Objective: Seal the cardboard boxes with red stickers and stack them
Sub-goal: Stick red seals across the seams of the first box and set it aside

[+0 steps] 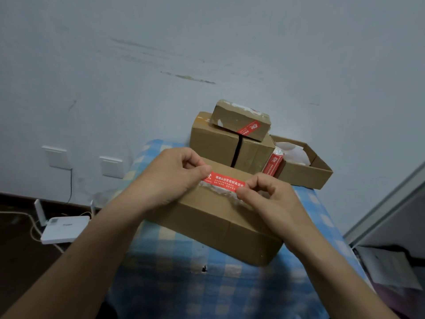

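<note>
Laying the red sticker (220,181) flat over the seam looks like the step in hand. It sits at the centre of the frame, stretched along the far top edge of the nearest cardboard box (216,224), which lies on a blue checked cloth (179,286). The left hand (172,173) pinches the sticker's left end between thumb and curled fingers. The right hand (264,194) pinches the right end the same way. Whether the strip is already stuck or only hovers above the torn, whitish patch beneath it cannot be told.

To do it well, I would hold the strip taut and level with the box edge. The middle should go down first, then both thumbs should smooth it outwards so no crease forms. That torn patch will probably grip poorly, so firm pressure along the whole length seems wise.

Just above centre, a small box (241,118) already sealed in red rests on a bigger box (213,143), likely the pile this one joins. At centre right, an open box (305,173) holds white paper, with a red-and-white bundle (273,162) at its left wall.
</note>
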